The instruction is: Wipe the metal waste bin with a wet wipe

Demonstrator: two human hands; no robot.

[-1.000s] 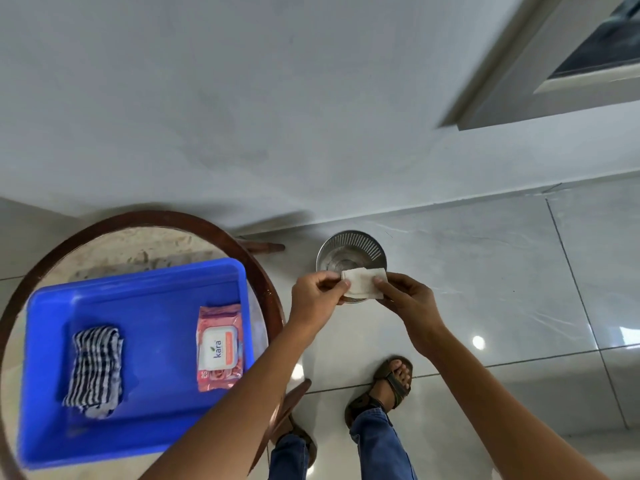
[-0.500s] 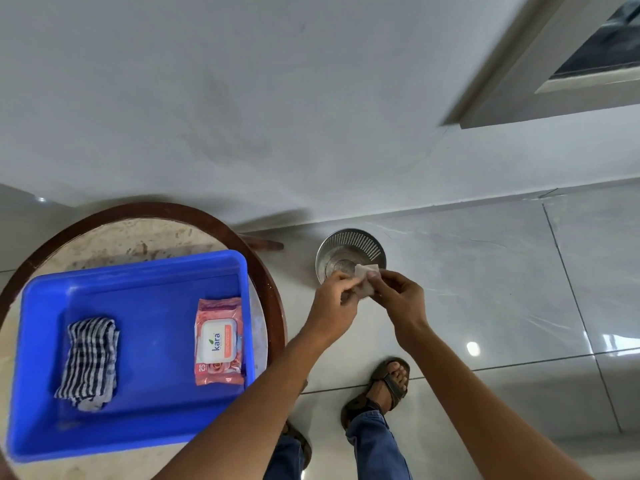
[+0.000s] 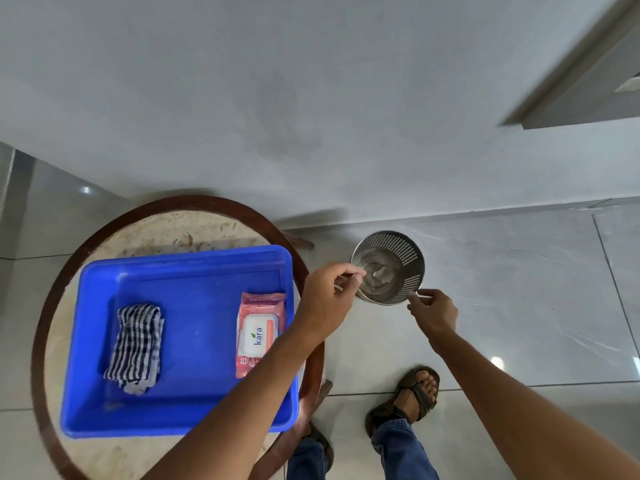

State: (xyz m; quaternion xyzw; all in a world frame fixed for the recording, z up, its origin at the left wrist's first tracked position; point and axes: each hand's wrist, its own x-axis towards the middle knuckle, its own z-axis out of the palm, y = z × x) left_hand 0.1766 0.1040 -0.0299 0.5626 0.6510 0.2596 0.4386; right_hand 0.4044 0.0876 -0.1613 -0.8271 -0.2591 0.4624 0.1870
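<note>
Head view: the metal waste bin [image 3: 388, 268] stands upright on the floor, mouth up, between and just beyond both hands. The wet wipe [image 3: 380, 273] lies inside it. Left hand [image 3: 329, 299] and right hand [image 3: 434, 311] are loosely open, empty. Earlier both pinched the wipe above the bin.

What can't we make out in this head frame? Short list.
- Wipe: a pale crumpled shape lies in the metal waste bin; too blurred to tell whether it is the wipe.
- Left hand: seen from the back, fingers curled, so any contents are hidden.
- Wet wipe pack: lower corner covered by the left forearm.
- Left foot: mostly hidden behind the round table and forearm.
</note>
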